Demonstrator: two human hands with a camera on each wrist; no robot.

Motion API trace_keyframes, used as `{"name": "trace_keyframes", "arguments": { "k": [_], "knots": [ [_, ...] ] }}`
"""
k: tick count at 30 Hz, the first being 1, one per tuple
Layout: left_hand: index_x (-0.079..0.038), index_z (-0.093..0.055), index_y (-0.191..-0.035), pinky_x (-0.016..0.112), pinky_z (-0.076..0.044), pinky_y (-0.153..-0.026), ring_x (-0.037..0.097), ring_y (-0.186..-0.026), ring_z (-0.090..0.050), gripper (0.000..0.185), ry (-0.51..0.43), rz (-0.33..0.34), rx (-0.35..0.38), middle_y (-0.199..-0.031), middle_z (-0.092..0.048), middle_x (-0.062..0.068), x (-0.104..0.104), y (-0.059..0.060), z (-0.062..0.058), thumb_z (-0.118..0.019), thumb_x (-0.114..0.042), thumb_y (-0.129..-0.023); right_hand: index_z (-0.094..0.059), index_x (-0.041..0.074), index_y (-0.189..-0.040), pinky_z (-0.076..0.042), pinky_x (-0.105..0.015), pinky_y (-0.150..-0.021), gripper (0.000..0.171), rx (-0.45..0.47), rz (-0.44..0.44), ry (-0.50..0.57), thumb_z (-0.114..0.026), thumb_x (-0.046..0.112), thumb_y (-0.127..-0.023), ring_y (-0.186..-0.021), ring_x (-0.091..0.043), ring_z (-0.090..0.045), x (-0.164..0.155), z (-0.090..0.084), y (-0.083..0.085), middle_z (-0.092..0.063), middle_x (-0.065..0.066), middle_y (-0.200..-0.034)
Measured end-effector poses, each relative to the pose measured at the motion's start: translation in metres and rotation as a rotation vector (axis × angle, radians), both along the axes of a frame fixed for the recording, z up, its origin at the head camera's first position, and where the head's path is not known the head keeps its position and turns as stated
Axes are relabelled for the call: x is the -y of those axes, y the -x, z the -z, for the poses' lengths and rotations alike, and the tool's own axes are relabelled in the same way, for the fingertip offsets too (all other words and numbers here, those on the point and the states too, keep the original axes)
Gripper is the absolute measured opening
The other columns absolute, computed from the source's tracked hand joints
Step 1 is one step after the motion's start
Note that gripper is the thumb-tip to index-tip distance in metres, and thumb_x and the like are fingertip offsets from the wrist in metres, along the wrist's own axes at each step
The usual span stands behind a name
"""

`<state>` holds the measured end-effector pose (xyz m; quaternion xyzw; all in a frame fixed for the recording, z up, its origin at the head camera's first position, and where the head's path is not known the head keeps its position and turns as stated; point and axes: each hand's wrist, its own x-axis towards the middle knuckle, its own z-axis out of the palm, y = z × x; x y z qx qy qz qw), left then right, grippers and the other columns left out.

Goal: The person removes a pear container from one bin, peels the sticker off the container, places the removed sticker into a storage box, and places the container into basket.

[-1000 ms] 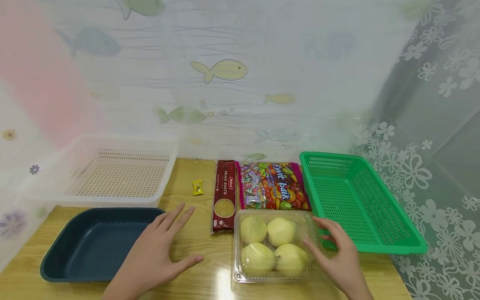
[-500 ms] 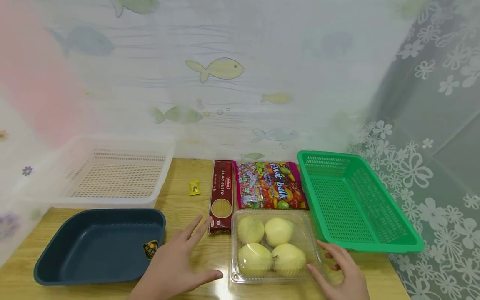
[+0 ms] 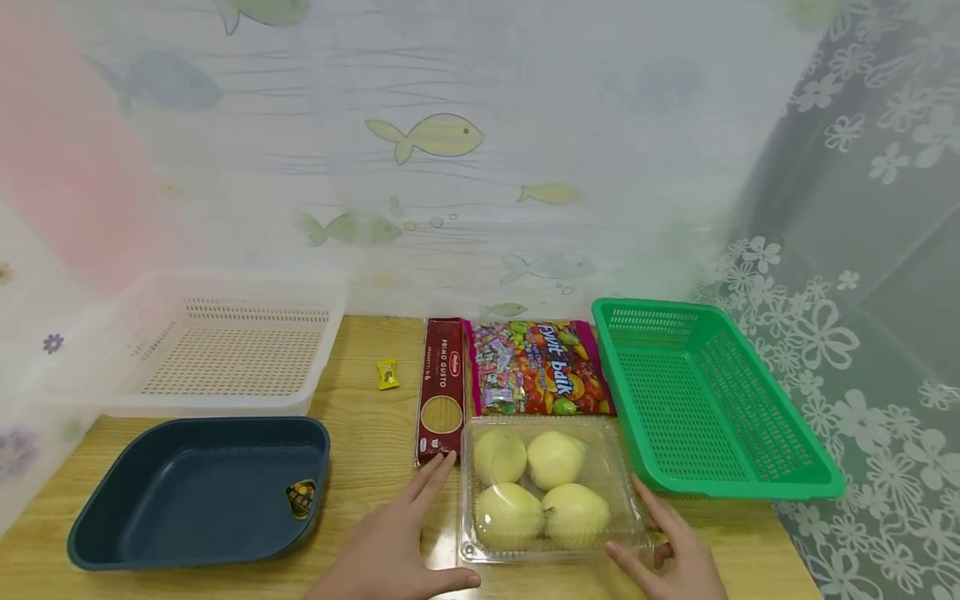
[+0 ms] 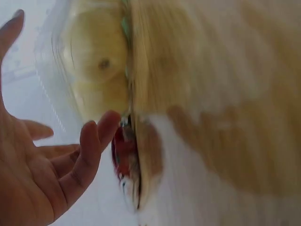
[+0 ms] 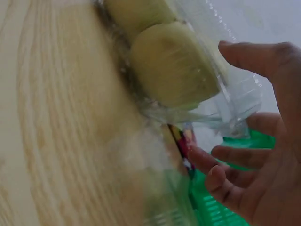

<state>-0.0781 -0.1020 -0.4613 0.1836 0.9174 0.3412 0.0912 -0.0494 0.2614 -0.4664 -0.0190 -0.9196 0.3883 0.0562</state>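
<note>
A clear plastic clamshell box (image 3: 555, 429) of several pale yellow pears (image 3: 557, 459) lies on the table in the head view. My left hand (image 3: 393, 533) is just left of the box, fingers extended and thumb out, its fingertips by the lower end of a red spaghetti packet (image 3: 441, 383). At the box's right edge is my right hand (image 3: 675, 546), thumb and fingers spread around the corner. Both wrist views show space inside the hands; the left hand (image 4: 47, 165) and the right hand (image 5: 263, 155) are close to the box without gripping it.
A bag of fruit candy (image 3: 540, 368) lies behind the box. The green basket (image 3: 720, 487) stands right, the white basket (image 3: 225, 404) back left. A dark blue tray (image 3: 195, 492) front left holds a small black-and-gold wrapped piece (image 3: 301, 497). A yellow wrapped candy (image 3: 387, 374) lies between.
My left hand has moved right from beside the blue tray toward the box, uncovering the dark wrapped piece in the tray. My right hand has shifted slightly lower along the box's right edge.
</note>
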Motion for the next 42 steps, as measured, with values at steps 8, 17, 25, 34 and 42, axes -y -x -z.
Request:
{"name": "trace_keyframes", "arguments": {
  "k": [8, 17, 25, 34, 42],
  "knots": [
    [-0.036, -0.007, -0.172, 0.068, -0.056, -0.093, 0.051, -0.130, -0.060, 0.134, -0.114, 0.020, 0.009, -0.171, -0.034, 0.012, -0.012, -0.001, 0.009, -0.089, -0.072, -0.071, -0.021, 0.020, -0.172, -0.062, -0.033, -0.065, 0.105, 0.175, -0.093, 0.187, -0.086, 0.029, -0.091, -0.111, -0.044, -0.068, -0.006, 0.011, 0.007, -0.026, -0.032, -0.169],
    [-0.027, -0.004, -0.173, 0.065, -0.044, -0.112, 0.044, -0.150, -0.042, 0.133, -0.190, 0.072, 0.111, -0.175, -0.024, 0.011, -0.020, 0.004, 0.016, -0.089, -0.062, -0.078, -0.021, 0.007, -0.170, -0.062, -0.039, -0.089, 0.098, 0.161, -0.171, 0.280, -0.082, 0.018, -0.094, -0.130, -0.058, -0.056, -0.012, 0.019, 0.015, -0.023, -0.033, -0.169],
    [-0.026, 0.000, -0.173, 0.059, -0.041, -0.117, 0.038, -0.152, -0.040, 0.134, -0.232, 0.075, 0.133, -0.176, -0.022, 0.008, -0.025, 0.007, 0.023, -0.090, -0.059, -0.079, -0.021, 0.001, -0.168, -0.058, -0.023, -0.087, 0.099, 0.145, -0.206, 0.409, -0.083, 0.007, -0.091, -0.138, -0.053, -0.046, -0.011, 0.020, 0.018, -0.020, -0.031, -0.170],
    [-0.016, -0.006, -0.173, 0.050, -0.045, -0.116, 0.036, -0.150, -0.043, 0.132, -0.263, 0.078, 0.051, -0.175, -0.025, 0.009, -0.028, 0.007, 0.025, -0.090, -0.058, -0.080, -0.023, -0.002, -0.167, -0.054, -0.019, -0.094, 0.095, 0.114, -0.228, 0.430, -0.081, 0.003, -0.092, -0.141, -0.049, -0.035, -0.011, 0.020, 0.016, -0.022, -0.029, -0.170],
    [-0.013, -0.008, -0.172, 0.050, -0.047, -0.115, 0.037, -0.150, -0.044, 0.133, -0.259, 0.071, 0.050, -0.175, -0.025, 0.010, -0.029, 0.007, 0.022, -0.091, -0.057, -0.079, -0.021, -0.005, -0.166, -0.059, -0.024, -0.089, 0.095, 0.133, -0.219, 0.470, -0.080, 0.001, -0.092, -0.131, -0.037, -0.058, -0.012, 0.021, 0.015, -0.017, -0.034, -0.170]
  ]
}}
